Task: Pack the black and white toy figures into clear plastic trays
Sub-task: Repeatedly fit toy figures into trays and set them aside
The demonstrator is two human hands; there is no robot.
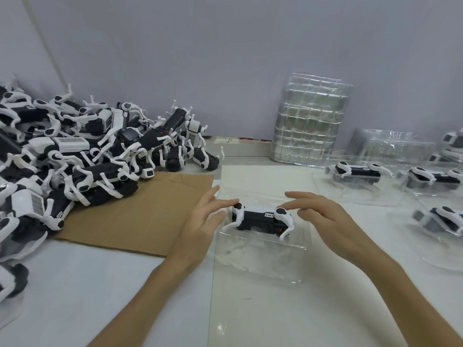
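A black and white toy figure (260,219), shaped like a four-legged robot dog, lies on its side in a clear plastic tray (263,261) at the table's middle. My left hand (203,221) is at the toy's left end, fingers straight, fingertips touching it. My right hand (323,219) is at the toy's right end, its straight fingers pressing on the white leg joint. A big heap of the same toy figures (75,156) fills the left side.
A brown cardboard sheet (140,216) lies between the heap and the tray. A tall stack of empty clear trays (310,121) leans against the back wall. Several filled trays (358,176) sit at the right, some near the table's right edge.
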